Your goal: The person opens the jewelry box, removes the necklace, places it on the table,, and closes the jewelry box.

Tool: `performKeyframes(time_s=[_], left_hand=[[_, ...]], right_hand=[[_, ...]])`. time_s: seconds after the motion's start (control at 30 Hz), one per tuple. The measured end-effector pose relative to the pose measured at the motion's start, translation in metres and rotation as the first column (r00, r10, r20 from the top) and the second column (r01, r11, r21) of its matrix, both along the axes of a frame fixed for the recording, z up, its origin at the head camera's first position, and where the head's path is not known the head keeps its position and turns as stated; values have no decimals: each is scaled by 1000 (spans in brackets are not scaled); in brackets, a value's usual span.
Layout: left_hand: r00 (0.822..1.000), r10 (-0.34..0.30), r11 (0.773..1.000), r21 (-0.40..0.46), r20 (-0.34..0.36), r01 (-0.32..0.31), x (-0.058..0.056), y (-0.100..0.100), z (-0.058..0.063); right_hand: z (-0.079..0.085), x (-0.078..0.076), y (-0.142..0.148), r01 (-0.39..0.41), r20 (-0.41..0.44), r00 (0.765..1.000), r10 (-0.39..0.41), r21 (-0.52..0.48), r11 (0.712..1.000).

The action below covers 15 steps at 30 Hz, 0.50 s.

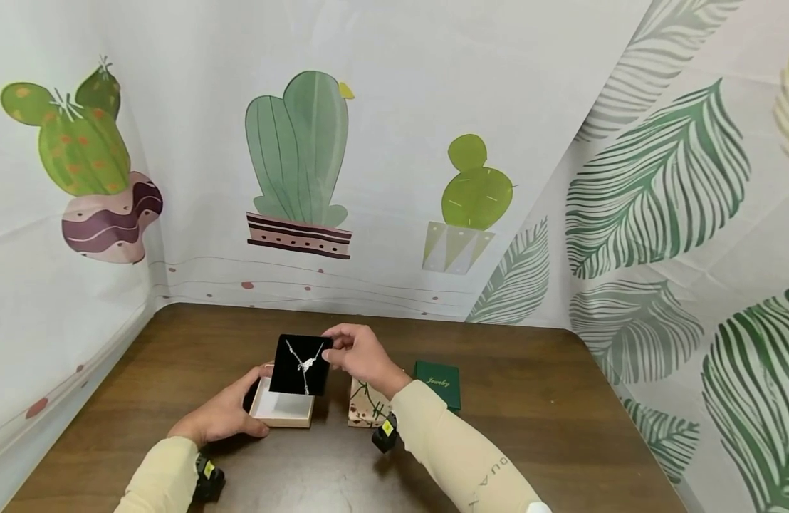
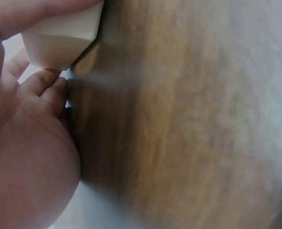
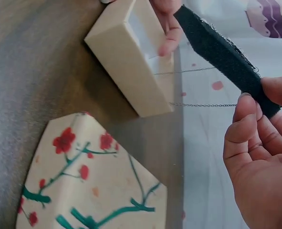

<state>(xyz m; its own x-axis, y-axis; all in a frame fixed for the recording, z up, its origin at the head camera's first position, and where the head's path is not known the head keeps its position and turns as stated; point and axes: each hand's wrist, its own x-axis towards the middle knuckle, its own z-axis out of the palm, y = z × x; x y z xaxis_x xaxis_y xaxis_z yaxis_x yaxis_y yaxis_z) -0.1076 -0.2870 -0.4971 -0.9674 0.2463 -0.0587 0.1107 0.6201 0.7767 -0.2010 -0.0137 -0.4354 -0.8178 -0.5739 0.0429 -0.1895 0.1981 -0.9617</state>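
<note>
A black foam pad [image 1: 284,374] is pinched between the thumb and fingers of my right hand [image 1: 364,360], tilted above an open cream jewelry box [image 1: 298,422]. On the pad's face lies a silver necklace [image 1: 307,365] with a pendant. Two strands of its chain [image 3: 205,104] run from the pad's underside down into the box in the right wrist view. My left hand [image 1: 223,413] grips the box at its left end, thumb at the front and fingers behind. The left wrist view shows a corner of the box [image 2: 62,43] between thumb and fingers. White lining covers the box's inside.
A box lid [image 3: 98,176] with red blossoms and green branches lies on the table to the right, partly behind my right wrist. Beyond it is a dark green pouch [image 1: 438,385] marked "Jewelry". The brown wooden table [image 1: 535,427] meets a patterned cloth backdrop [image 1: 394,142].
</note>
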Motion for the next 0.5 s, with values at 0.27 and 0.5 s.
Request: performKeyframes(time_s=[0.27, 0.5], left_hand=[[999, -27, 1000, -5, -24, 27, -1, 0, 2], [996, -81, 996, 46, 32, 80, 3, 0, 7]], right_hand=[[14, -4, 9, 2, 28, 1000, -1, -35, 999], [17, -4, 14, 26, 46, 999, -25, -28, 999]])
